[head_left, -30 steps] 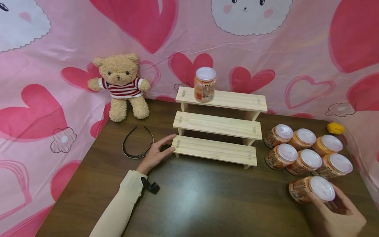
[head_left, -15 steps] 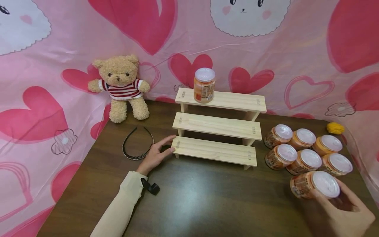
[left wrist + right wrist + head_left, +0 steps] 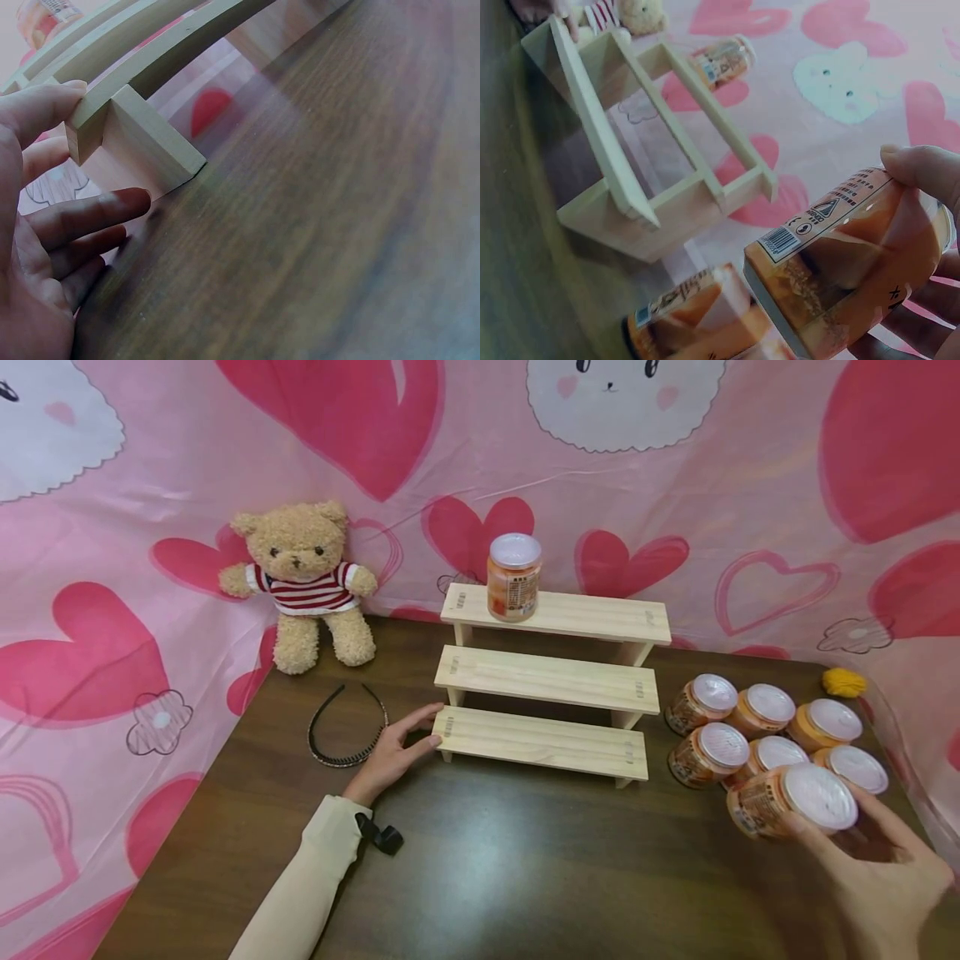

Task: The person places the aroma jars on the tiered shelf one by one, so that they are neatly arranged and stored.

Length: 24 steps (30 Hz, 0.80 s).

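Observation:
My right hand (image 3: 881, 877) grips a jar (image 3: 757, 802) of orange-coloured food with a clear lid, tilted and raised over the front of the jar group. In the right wrist view, the held jar (image 3: 840, 270) shows its barcode and printed label, with the thumb along its side. My left hand (image 3: 393, 752) touches the left end of the three-step wooden rack (image 3: 540, 739). From the left wrist view, the thumb lies at the corner of the lowest board (image 3: 97, 112), while the other fingers of the left hand (image 3: 45, 247) extend loosely beside the rack's leg. One jar (image 3: 513, 578) stands upright on the top step, towards its left.
Several similar jars (image 3: 708, 756) stand in two rows right of the rack. A teddy bear (image 3: 300, 581) sits against the pink heart-print backdrop (image 3: 637, 485). A headband (image 3: 330, 762) lies left of the rack, and a yellow bundle (image 3: 843, 682) at the far right table corner.
My right hand has lifted the jar, and it now overlaps the front row of jars in the head view. The left hand stays at the rack's end.

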Tool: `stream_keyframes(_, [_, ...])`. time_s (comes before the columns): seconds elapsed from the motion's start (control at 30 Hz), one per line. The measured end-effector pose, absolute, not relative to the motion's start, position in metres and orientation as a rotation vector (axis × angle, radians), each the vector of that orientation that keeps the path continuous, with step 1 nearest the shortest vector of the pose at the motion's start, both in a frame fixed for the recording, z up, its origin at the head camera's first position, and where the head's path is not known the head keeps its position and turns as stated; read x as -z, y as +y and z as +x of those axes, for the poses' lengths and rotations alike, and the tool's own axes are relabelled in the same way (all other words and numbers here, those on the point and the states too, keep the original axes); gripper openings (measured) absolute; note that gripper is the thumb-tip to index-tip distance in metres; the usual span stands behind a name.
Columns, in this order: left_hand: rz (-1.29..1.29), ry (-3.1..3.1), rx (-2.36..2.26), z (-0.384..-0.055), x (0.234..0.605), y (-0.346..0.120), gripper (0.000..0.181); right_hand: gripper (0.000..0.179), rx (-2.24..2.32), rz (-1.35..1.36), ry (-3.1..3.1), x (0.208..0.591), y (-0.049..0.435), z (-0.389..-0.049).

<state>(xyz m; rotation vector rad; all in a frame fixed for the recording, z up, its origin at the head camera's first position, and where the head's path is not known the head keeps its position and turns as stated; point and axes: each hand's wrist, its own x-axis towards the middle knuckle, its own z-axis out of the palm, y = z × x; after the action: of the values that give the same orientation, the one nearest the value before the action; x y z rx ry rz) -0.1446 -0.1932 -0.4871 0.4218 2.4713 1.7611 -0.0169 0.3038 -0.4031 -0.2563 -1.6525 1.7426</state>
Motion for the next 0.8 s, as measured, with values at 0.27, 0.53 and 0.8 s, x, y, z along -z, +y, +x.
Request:
stream_keyframes(0.27, [0.414,2.447,-1.770,-0.146,0.489,-0.193,0.053,0.064,-1.834,-0.130,-1.555,0.392,0.292,-0.034])
stream_keyframes(0.53, [0.407,2.440,-1.746,-0.143,0.479,-0.191,0.053,0.065,-1.928,-0.074,-1.552,0.374,0.279,-0.047])
stream_keyframes(0.8, [0.424,2.438,-1.746,-0.134,0.457,-0.187,0.052,0.063,-1.936,-0.058,-1.573,0.360,0.268,-0.061])
